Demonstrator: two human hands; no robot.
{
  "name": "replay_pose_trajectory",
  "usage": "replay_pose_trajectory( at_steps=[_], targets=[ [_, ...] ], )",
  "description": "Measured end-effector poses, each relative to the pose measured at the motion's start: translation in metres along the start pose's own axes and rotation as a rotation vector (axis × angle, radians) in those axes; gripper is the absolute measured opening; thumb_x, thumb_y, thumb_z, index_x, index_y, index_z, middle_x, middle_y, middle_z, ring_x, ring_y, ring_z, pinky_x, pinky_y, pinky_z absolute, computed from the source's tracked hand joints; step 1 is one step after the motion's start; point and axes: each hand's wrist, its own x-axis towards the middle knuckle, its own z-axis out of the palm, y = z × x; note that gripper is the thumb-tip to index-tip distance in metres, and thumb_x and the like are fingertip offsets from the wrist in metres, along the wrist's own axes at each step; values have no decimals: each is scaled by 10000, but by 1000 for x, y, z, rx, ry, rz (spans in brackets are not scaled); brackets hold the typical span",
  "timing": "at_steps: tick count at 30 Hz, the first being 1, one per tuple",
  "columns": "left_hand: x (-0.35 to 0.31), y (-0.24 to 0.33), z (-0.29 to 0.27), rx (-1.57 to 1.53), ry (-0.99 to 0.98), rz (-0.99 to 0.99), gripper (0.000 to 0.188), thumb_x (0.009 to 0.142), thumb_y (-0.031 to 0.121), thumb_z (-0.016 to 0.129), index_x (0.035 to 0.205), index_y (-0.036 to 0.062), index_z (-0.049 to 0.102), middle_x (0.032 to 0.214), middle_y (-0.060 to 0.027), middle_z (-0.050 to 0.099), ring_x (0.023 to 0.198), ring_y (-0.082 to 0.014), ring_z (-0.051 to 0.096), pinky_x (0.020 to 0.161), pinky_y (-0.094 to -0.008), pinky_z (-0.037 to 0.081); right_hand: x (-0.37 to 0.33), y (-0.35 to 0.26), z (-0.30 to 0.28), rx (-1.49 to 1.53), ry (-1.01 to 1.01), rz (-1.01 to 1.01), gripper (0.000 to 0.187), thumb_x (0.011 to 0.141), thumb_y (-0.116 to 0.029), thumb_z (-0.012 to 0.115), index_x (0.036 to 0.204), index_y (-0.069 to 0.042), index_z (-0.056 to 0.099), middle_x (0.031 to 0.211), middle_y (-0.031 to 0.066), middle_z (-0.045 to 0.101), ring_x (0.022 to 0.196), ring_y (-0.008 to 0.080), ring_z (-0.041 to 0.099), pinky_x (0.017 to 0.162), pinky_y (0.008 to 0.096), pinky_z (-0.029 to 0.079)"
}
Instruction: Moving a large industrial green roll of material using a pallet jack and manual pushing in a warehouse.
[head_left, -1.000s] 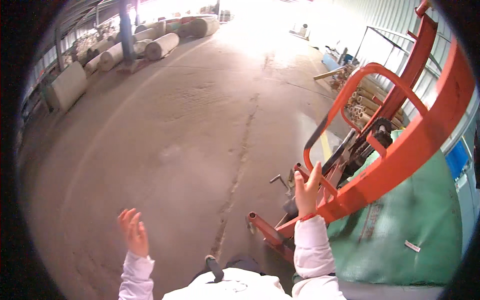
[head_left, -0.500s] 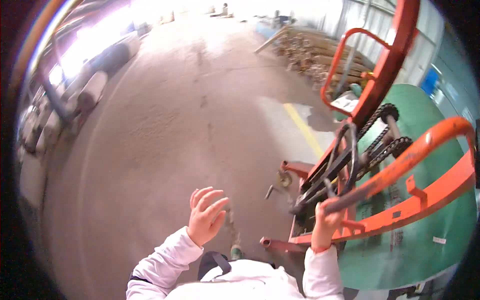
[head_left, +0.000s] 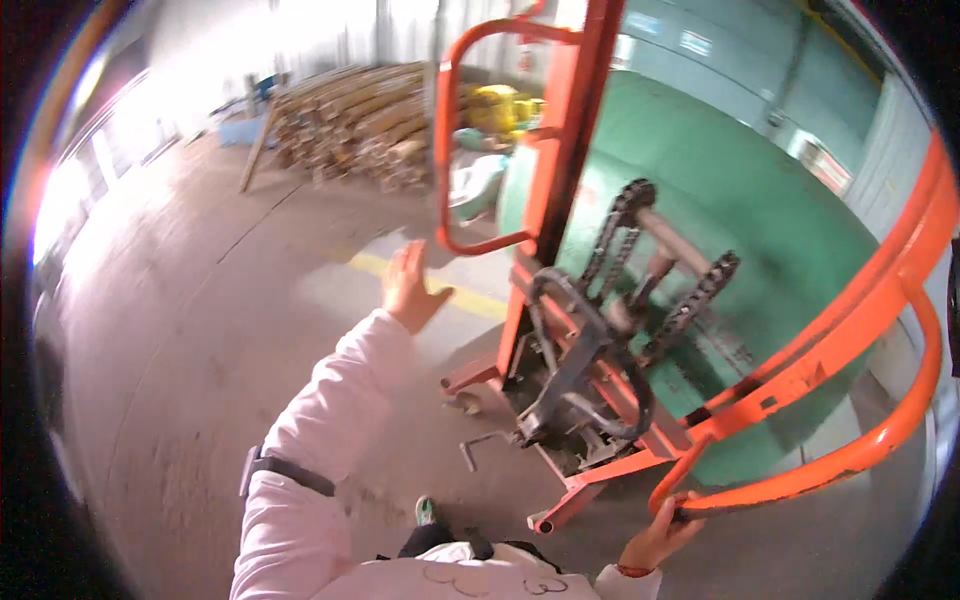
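Right hand [head_left: 657, 542] clasping fingers round near handle [head_left: 850, 460]; left hand [head_left: 408, 295] hovering, thumb spreading; far handle [head_left: 443, 150] probably wanting equal grip.

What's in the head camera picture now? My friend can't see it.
A person's right hand holds an orange handle on an orange machine with chains; the left hand is open in the air. Behind the machine is a big, rounded green bundle, and a pile of brown poles lies farther back.

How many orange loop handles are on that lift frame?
2: left loop handle on the upright post, right loop handle at the right hand. Others may be hidden.
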Motion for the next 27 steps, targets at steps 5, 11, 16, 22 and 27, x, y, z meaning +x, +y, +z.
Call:
replay_pose_trajectory(
  at_steps=[5, 11, 16, 22, 27],
  targets=[
    [117, -46, 13, -508, -41, 13, 543, 610, 267, 724, 989, 8, 435, 872, -120, 521, 814, -236, 518, 683, -337, 407, 5, 20, 2, -119, 187, 32, 122, 809, -81, 498, 899, -32, 431, 724, 5, 408, 617, 78, 380, 549, 212, 335],
    [164, -73, 70, -1023, -186, -349, 267, 684, 263, 671, 734, 72, 493, 574, -1, 476, 487, -104, 470, 439, -246, 354, 10, 37, -4, -238, 227, -280, 45, 801, -71, 478, 817, -42, 447, 709, 30, 435, 590, 95, 401, 501, 227, 327],
    [180, -114, 81, -1165, -69, -469, 208, 725, 234, 630, 712, 84, 486, 544, 18, 422, 467, -91, 415, 428, -233, 321, 4, 10, 3, -355, 71, -399, 32, 773, -23, 446, 802, -33, 452, 709, 79, 476, 556, 143, 436, 483, 254, 341],
    [160, -100, 95, -1086, 59, -454, 173, 723, 163, 619, 709, 89, 463, 550, 27, 408, 460, -78, 381, 427, -225, 313, 7, 50, -4, -434, 84, -401, 51, 734, -13, 456, 785, -15, 454, 680, 116, 489, 564, 187, 464, 507, 271, 373],
    [138, -73, 67, -1093, 41, -440, 163, 727, 145, 616, 730, 82, 465, 580, 19, 421, 515, -90, 414, 467, -231, 327, 31, 40, 7, -403, 152, -357, 54, 752, -67, 420, 714, -31, 404, 646, 57, 438, 566, 161, 446, 513, 261, 365]
  ],
)
